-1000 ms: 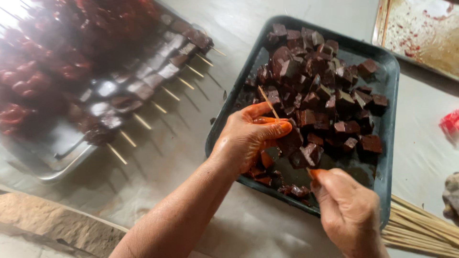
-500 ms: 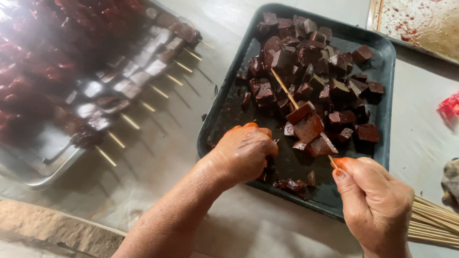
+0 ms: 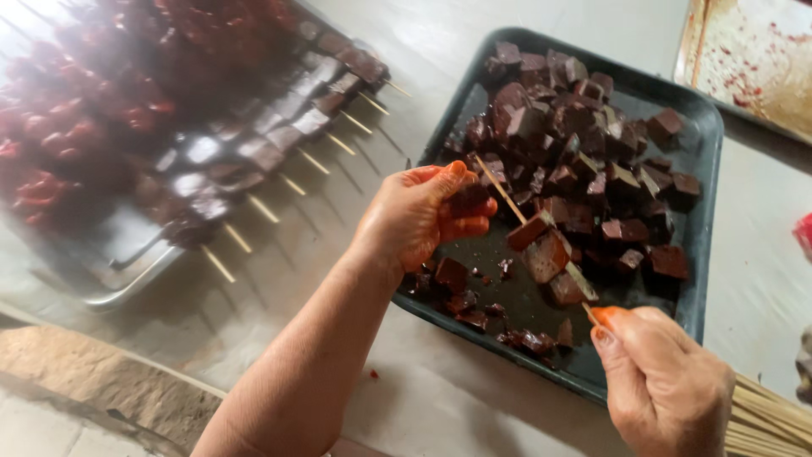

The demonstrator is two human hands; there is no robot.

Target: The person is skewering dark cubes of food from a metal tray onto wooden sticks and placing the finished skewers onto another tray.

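Dark brown, glossy cubes of meat (image 3: 592,144) fill the far half of the black tray (image 3: 709,127) in front of us, thinning out to a few scraps near its front edge. Our right hand (image 3: 664,381) sits at the tray's near rim, thumb and forefinger pinched tight on the lower end of a thin wooden skewer (image 3: 507,199), which slants up and away to the left over the tray. Three threaded pieces (image 3: 545,250) sit on the skewer's lower half, close above our fingertips. Our left hand (image 3: 419,216) hovers over the tray's left side, its orange-stained fingers curled around a dark cube (image 3: 468,203) just beside the skewer's bare point; the cube is gripped, not yet on the stick.

To the left, well apart from the black tray, a metal tray (image 3: 127,283) holds finished skewers (image 3: 279,144) laid side by side, their bare stick ends pointing toward us. A bundle of unused sticks (image 3: 770,419) lies at the lower right, near our right wrist. A stained empty pan (image 3: 753,59) shows at the upper right corner.
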